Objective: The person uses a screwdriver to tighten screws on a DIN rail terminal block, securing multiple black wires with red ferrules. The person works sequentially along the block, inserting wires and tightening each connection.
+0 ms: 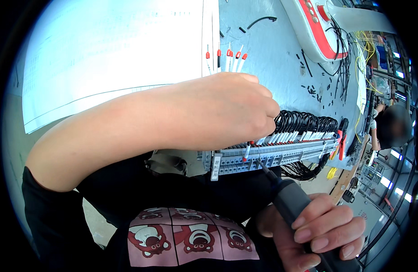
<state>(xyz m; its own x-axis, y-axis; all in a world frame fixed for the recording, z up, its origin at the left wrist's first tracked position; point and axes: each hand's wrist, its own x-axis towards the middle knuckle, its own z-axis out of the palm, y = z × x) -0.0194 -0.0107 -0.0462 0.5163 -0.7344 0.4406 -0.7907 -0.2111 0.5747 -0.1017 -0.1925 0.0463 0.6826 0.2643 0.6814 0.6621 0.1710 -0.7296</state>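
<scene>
In the grey terminal strip (281, 156) sit black, white-sleeved wires (308, 121).

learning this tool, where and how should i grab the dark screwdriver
Probably by the thick body of the screwdriver, from the picture's lower right, where the right grip wraps it. It slants with its thin shaft pointing up-left at the grey strip, so that end is best left free.
</scene>
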